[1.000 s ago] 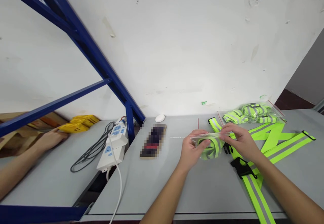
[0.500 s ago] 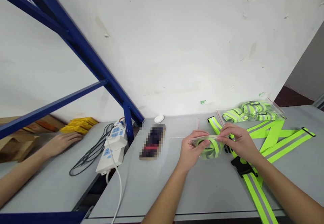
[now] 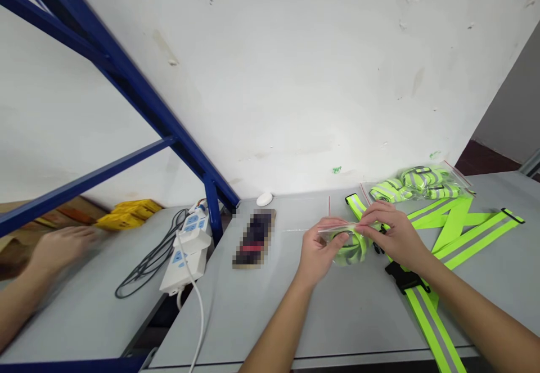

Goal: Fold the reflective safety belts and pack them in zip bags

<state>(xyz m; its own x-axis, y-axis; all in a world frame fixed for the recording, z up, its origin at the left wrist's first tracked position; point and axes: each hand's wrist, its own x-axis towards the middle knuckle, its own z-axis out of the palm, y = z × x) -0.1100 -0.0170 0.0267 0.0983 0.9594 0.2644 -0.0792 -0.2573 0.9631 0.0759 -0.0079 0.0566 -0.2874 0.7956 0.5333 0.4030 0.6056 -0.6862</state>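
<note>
Both my hands hold a small clear zip bag (image 3: 346, 237) with a rolled neon-yellow reflective strap inside, just above the grey table (image 3: 295, 305). My left hand (image 3: 321, 249) grips the bag's left side from below. My right hand (image 3: 390, 233) pinches along the bag's top edge with thumb and fingers pressed together. An unfolded reflective strap vest (image 3: 447, 243) with black buckles lies on the table under and to the right of my right arm.
A clear bag of rolled reflective straps (image 3: 422, 184) lies at the back right. A blurred-out dark object (image 3: 255, 237), a white oval object (image 3: 265, 198), a power strip (image 3: 188, 243) with cables and a blue rack frame (image 3: 139, 97) stand left. Another person's hand (image 3: 59, 249) reaches over the left table.
My right hand's pinch has slid a little leftward along the bag's top edge. The other person's hand at the left has drawn back from the yellow packets.
</note>
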